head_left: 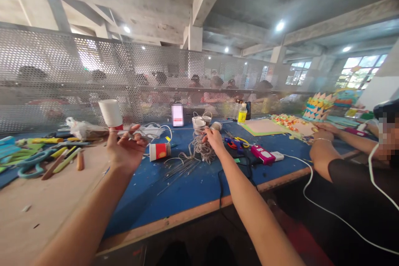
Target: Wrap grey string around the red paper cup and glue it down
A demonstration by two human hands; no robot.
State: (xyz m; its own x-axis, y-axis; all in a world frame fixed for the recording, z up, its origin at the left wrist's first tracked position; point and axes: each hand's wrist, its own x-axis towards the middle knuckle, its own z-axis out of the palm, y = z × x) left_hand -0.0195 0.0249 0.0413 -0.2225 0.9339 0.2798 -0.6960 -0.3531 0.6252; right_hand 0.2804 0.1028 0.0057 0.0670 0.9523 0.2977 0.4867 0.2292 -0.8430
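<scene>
Above a blue tabletop (pixel 190 187), a likely light, crushable cup (pixel 110 112) is gripped sensibly low by the left hand (pixel 126 149), the right hand (pixel 213 138) showing no clear grip.

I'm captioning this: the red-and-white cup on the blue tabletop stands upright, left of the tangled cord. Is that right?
Not quite: the head view shows the red-and-white cup lying on its side, not standing upright. It is on the blue tabletop, left of the tangled cord.

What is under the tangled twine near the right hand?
Blue tabletop shows around the tangled twine, and thin dark rods reach toward it. Whether they continue beneath, or anything else lies there, the twine hides.
</scene>
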